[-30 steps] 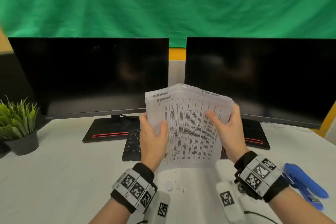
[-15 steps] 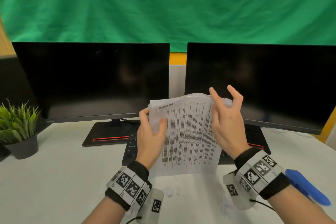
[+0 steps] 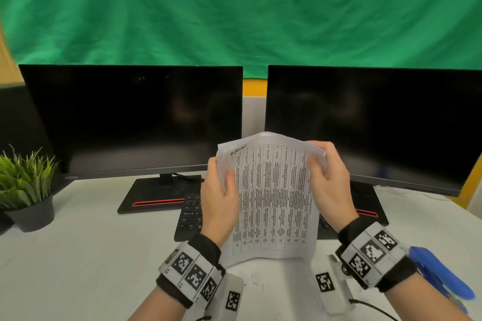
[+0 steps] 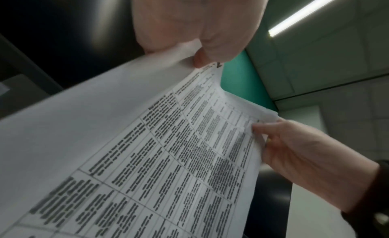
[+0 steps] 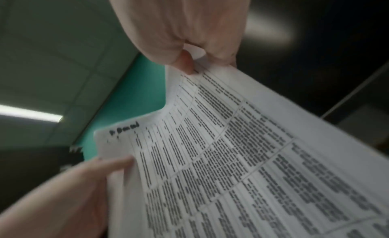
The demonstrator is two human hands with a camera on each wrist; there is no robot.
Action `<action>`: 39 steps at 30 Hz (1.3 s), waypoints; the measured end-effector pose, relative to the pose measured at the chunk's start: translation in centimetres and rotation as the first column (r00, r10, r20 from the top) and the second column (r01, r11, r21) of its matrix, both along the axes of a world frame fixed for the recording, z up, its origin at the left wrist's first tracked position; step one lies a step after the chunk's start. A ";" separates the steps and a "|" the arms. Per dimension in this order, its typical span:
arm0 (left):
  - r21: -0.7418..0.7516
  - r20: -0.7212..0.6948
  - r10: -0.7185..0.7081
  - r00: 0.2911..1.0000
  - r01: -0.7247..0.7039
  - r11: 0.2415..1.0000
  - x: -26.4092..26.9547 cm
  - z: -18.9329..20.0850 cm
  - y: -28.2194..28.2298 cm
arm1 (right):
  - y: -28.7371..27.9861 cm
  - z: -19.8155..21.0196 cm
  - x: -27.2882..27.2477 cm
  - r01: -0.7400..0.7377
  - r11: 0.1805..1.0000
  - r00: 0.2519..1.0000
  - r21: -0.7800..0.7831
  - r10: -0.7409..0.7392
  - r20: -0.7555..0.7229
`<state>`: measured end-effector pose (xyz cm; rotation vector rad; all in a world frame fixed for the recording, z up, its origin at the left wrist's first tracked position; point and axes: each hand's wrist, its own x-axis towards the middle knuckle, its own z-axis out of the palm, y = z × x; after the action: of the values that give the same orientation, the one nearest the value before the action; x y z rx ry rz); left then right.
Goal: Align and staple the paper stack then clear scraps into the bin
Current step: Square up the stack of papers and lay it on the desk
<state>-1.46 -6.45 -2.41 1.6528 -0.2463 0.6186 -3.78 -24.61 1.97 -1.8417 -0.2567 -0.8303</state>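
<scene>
A stack of printed paper (image 3: 271,198) stands upright above the white desk (image 3: 78,255), its lower edge on or just over the desktop. My left hand (image 3: 221,190) grips its left edge, thumb on the front. At the upper right corner my right hand (image 3: 326,180) pinches the sheets, fingers curled over the top. The wrist views show the paper (image 4: 147,150) (image 5: 242,150) close up, held between thumb and fingers of my left hand (image 4: 200,46) and my right hand (image 5: 189,58). A blue stapler (image 3: 440,276) lies on the desk behind my right wrist. Small white scraps (image 3: 257,280) lie under the stack.
Two dark monitors (image 3: 135,120) (image 3: 370,125) stand at the back of the desk. A black keyboard (image 3: 189,216) lies behind the paper. A potted plant (image 3: 26,190) sits at the far left. No bin is in view.
My right hand slid from the stack's right edge up to its top, fingers spread, and has now closed on the upper right corner. The left hand kept its hold on the left edge.
</scene>
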 end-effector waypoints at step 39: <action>0.261 0.465 0.195 0.864 -0.344 0.902 -0.1 2.8 0.6 | 0.0 -0.7 -0.1 -0.062 0.979 0.993 0.195 0.081 -0.090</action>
<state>-1.58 -5.86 0.41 1.8817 -0.4613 1.2208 -3.86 -24.61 1.23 -1.6764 -0.1739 -0.6888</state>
